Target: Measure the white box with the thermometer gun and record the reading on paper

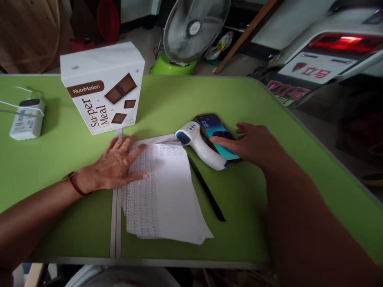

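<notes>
- Right hand [254, 145] with thumb and fingers apart, thumb over blue-lit phone [214, 126]; cannot tell if gripping.
- Left hand [116, 163] spread, holding nothing, on closely marked white papers [173, 191], left of phone.
- Thermometer [199, 147] between; black stick [206, 189] nearer.
- Far left, upright box [106, 87], contents hidden.

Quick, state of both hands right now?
Left hand: open, resting on the papers.
Right hand: open at the phone; whether touching, can't tell.

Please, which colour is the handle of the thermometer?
The thermometer's handle is white, with blue at its end, seen best in the head view.
</notes>
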A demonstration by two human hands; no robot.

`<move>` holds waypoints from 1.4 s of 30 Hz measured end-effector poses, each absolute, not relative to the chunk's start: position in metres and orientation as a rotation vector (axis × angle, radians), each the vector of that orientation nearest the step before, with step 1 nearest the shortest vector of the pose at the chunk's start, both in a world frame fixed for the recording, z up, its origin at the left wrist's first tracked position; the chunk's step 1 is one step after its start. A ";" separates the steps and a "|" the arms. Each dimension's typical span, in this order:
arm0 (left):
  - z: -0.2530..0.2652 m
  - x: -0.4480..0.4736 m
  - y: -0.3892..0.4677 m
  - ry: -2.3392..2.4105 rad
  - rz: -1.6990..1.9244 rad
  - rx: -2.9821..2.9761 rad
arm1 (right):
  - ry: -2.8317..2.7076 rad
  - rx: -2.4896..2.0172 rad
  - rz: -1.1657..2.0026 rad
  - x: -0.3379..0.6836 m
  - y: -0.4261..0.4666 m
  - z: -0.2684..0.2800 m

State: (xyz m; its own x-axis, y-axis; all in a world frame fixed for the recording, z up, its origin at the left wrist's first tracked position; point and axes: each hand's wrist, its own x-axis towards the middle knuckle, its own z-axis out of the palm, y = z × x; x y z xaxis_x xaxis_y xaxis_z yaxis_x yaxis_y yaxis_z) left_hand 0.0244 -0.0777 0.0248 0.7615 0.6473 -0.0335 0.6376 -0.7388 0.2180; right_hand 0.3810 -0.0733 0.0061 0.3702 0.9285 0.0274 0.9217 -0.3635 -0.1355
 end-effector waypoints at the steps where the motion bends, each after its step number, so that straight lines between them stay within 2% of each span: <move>1: 0.024 0.025 -0.077 1.116 0.114 2.740 | -1.609 -2.517 0.113 0.379 -0.075 0.011; 5: 0.021 0.028 -0.073 1.377 0.189 2.699 | -1.442 -2.499 0.140 0.364 -0.083 0.032; 13: 0.016 0.029 -0.068 1.399 0.272 2.585 | -1.496 -2.337 0.032 0.352 -0.088 0.035; 15: 0.014 0.030 -0.068 1.411 0.312 2.544 | -1.563 -2.085 -0.113 0.343 -0.095 0.039; 17: 0.012 0.030 -0.067 1.415 0.354 2.507 | -1.737 -1.612 -0.164 0.329 -0.108 0.046; 21: 0.014 0.031 -0.070 1.354 0.440 2.455 | -2.292 -1.007 0.468 0.295 -0.134 0.053; 22: 0.016 0.031 -0.072 1.325 0.461 2.440 | -2.401 -0.982 0.496 0.290 -0.137 0.051; 27: 0.019 0.034 -0.081 1.181 0.578 2.332 | -2.599 -1.245 0.149 0.295 -0.129 0.028; 33: 0.025 0.035 -0.076 1.038 0.808 1.879 | -2.631 -1.343 0.217 0.303 -0.125 0.021; 36: 0.035 0.031 -0.068 1.076 0.673 1.793 | -2.632 -1.322 0.245 0.299 -0.128 0.022; 42: 0.059 0.018 -0.060 1.302 0.069 1.940 | -2.621 -1.262 0.176 0.296 -0.128 0.020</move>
State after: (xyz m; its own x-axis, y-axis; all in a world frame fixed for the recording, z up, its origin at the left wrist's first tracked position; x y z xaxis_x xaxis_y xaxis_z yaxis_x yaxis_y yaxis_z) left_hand 0.0184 -0.0602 0.0591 0.4731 0.8043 -0.3596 0.7614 -0.1680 0.6261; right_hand 0.2958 -0.1281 0.0199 -0.6041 0.7825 0.1509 0.7552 0.6226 -0.2051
